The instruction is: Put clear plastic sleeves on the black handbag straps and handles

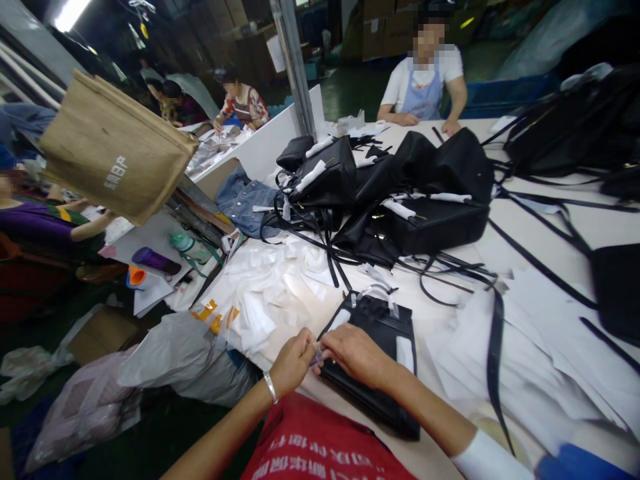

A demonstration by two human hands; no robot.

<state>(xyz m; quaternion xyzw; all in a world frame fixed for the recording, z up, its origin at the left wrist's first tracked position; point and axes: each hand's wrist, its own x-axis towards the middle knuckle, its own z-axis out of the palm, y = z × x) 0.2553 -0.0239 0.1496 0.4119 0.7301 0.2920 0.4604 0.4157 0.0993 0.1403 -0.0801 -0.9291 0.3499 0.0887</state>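
Note:
My left hand (295, 360) is closed, its fingers pinched together over the near edge of the table. Against it, my right hand (356, 353) is also closed, fingertips meeting those of the left. Between them shows a small, clear, shiny bit, too small to name. Under my right hand and forearm lies a black bag (375, 327), flat on the table, with white wrapping on its handle and white pieces on its sides. I cannot tell whether my fingers touch the bag.
Several black bags (440, 220) with long straps are heaped across the table. White wrapping sheets (280, 273) lie to the left, white paper (480, 347) to the right. A tan fabric bin (115, 147) hangs at upper left. A co-worker (423, 87) sits opposite. Plastic sacks (185, 360) stand below left.

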